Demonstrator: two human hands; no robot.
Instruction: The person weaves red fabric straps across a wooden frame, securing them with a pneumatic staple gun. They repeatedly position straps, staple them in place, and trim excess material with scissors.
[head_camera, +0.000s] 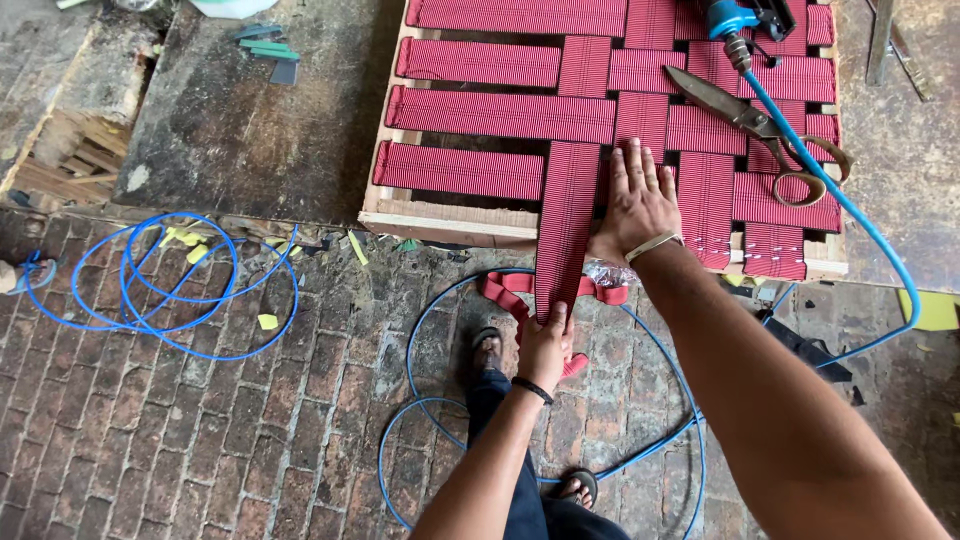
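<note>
Left hand (545, 350) fingers clamped on red webbing strap (565, 230), hanging off front edge of wooden frame (440, 222). Right hand (635, 200) flat, fingers apart, pressing woven webbing nr front rail. Scissors (755, 125) & blue air hose (850, 215) on frame, rt side.

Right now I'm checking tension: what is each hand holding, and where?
Left hand grips the red woven webbing strap at its hanging lower end; right hand presses flat on it, holding nothing.

An upholstery workshop: webbing on a wooden frame (395, 215), shears (750, 120), air hose (160, 290), brick floor (200, 440).
</note>
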